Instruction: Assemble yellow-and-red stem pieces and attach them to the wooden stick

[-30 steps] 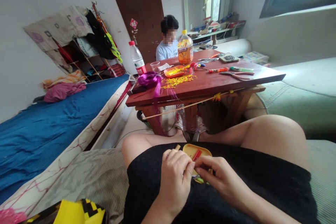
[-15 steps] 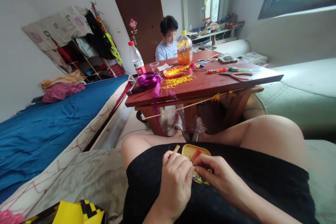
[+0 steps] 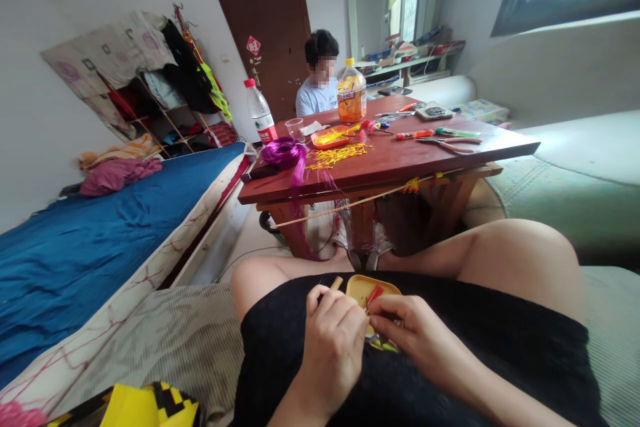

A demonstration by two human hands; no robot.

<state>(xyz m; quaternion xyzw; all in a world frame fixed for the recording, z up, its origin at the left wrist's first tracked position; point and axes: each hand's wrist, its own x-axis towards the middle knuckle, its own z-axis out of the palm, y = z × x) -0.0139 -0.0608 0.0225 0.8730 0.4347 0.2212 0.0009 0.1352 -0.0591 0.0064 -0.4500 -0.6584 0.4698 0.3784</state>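
Observation:
My left hand (image 3: pixel 334 340) is closed around a thin light-brown stick (image 3: pixel 337 283), whose end sticks out above the fingers. Thumb and forefinger of my right hand (image 3: pixel 407 325) are pinched together close to the left fingertips; what they hold is too small to make out. Beneath both hands, a small yellow tray (image 3: pixel 357 285) rests on the black cloth over my lap. A red piece (image 3: pixel 374 293) shows in the tray, and some green and silvery bits (image 3: pixel 384 344) lie near its lower edge.
Ahead stands a red-brown table (image 3: pixel 380 163) with purple thread (image 3: pixel 285 155), yellow pieces (image 3: pixel 337 156), pliers (image 3: pixel 453 145) and bottles. A long thin stick (image 3: pixel 345 207) crosses its front edge. A person (image 3: pixel 317 97) sits behind it. A blue-covered bed (image 3: pixel 115 227) is at left.
Both hands have shifted very slightly, and the fingers of my left hand are bent a little differently. The tray and table things are unmoved.

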